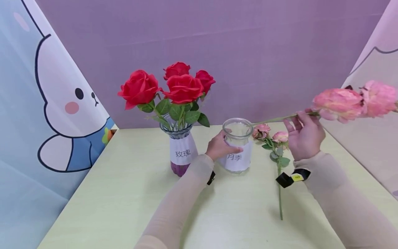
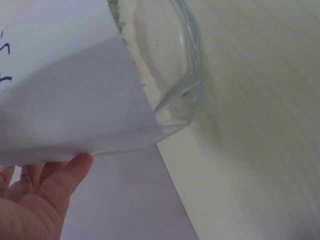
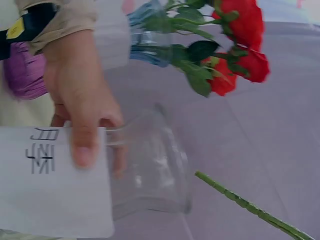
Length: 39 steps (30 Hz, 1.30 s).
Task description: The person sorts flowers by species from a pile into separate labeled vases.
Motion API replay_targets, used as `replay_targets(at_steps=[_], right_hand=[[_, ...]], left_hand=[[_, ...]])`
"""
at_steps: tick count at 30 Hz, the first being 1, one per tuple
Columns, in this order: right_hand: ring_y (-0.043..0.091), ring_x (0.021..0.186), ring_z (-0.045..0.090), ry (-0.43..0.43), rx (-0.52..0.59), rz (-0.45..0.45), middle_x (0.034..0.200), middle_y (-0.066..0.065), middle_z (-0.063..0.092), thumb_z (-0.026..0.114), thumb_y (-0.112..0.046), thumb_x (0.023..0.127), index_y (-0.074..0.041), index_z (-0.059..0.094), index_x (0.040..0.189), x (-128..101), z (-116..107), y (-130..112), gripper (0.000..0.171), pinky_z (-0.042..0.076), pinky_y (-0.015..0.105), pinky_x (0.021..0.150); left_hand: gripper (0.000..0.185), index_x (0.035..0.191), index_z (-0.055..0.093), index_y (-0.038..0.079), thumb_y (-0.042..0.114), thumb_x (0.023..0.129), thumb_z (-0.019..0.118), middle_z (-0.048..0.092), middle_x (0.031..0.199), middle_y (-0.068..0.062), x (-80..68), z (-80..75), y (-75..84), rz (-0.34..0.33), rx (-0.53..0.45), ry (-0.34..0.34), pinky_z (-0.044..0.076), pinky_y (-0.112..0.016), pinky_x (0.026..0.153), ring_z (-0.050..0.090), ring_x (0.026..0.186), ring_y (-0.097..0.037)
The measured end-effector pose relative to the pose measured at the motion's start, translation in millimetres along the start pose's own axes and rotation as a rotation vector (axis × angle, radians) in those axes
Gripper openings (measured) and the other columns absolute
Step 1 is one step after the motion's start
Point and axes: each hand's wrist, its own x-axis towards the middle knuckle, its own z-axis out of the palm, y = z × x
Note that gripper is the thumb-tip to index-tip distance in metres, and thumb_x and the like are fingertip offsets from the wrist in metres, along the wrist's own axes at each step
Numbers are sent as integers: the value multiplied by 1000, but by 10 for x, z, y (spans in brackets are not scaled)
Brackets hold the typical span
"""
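My left hand (image 1: 221, 147) grips a clear glass vase (image 1: 237, 138) around its neck, thumb over the white paper label (image 2: 75, 100) marked 月季. The vase stands upright on the table. Up to the right, my right hand (image 1: 306, 136) pinches the green stem of a pink flower (image 1: 339, 102), which lies nearly level with two large blooms pointing right. Its cut stem end (image 3: 200, 174) is close to the vase mouth, just outside it in the right wrist view. Another pink flower stem (image 1: 279, 180) lies on the table beside the vase.
Left of the held vase stands a second vase (image 1: 183, 152) labelled 玫瑰, with several red roses (image 1: 183, 88) and a purple base. The pale table (image 1: 118, 197) meets a purple backdrop (image 1: 264, 62). A cartoon-printed cloth (image 1: 62, 103) hangs at left.
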Motion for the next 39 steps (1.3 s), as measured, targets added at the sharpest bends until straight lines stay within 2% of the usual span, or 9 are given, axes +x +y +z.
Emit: replay_targets(at_steps=[5, 10, 19, 26, 29, 32, 36, 38, 39], right_hand=[[21, 62, 61, -59, -142, -102, 75, 11, 58, 59, 12, 87, 3, 59, 86, -54, 39, 283, 9, 58, 35, 58], [19, 59, 61, -134, -285, -181, 71, 9, 59, 57, 12, 88, 1, 66, 78, -90, 78, 467, 18, 56, 30, 53], [13, 63, 62, -189, -546, -171, 70, 3, 62, 55, 9, 88, -9, 70, 79, -63, 105, 618, 25, 56, 25, 54], [11, 65, 63, -197, -713, -113, 72, 2, 63, 57, 9, 87, -11, 68, 73, -25, 91, 677, 27, 56, 23, 60], [10, 65, 62, -218, -816, -101, 71, -1, 64, 58, 9, 86, -9, 69, 80, -17, 82, 680, 22, 55, 20, 63], [7, 65, 61, -259, -967, -130, 72, -3, 65, 60, 8, 86, 4, 69, 94, -9, 72, 670, 13, 55, 18, 66], [2, 73, 60, -355, -1151, -208, 83, -8, 63, 63, 6, 84, 16, 60, 114, -7, 54, 625, 32, 53, 17, 70], [1, 75, 57, -421, -1163, -255, 88, -11, 60, 61, 11, 80, 14, 57, 117, -5, 33, 591, 37, 50, 15, 68], [1, 76, 54, -447, -1128, -268, 89, -12, 59, 58, 15, 77, 11, 58, 116, 0, 20, 573, 39, 48, 14, 68]], left_hand=[[90, 140, 45, 22, 28, 64, 91, 57, 133, -4, -10, -33, 47, -29, -48, -23, 42, -45, 101, 51, 122, -26], [86, 136, 47, 20, 17, 63, 91, 53, 137, -6, -15, -38, 70, -30, -128, -51, 40, -46, 103, 48, 125, -27], [86, 137, 47, 20, 16, 63, 91, 53, 137, -5, -42, -38, 104, -25, -127, -52, 39, -46, 104, 48, 125, -27], [84, 137, 46, 20, 16, 65, 90, 54, 136, -6, -52, -40, 124, -23, -100, -54, 40, -47, 103, 50, 124, -27], [85, 138, 46, 20, 16, 65, 90, 52, 138, -6, -50, -41, 117, -22, -93, -54, 39, -47, 103, 49, 125, -27], [85, 138, 45, 20, 16, 65, 89, 52, 139, -6, -45, -45, 107, -21, -96, -59, 38, -47, 104, 48, 126, -28], [85, 138, 46, 20, 16, 65, 89, 53, 137, -6, -44, -54, 101, -23, -111, -68, 38, -47, 104, 49, 124, -28], [85, 137, 46, 20, 15, 65, 90, 54, 136, -6, -42, -55, 99, -27, -115, -72, 38, -47, 104, 50, 124, -28], [84, 137, 46, 21, 16, 65, 90, 54, 135, -5, -42, -56, 98, -31, -115, -75, 38, -47, 104, 50, 124, -27]])
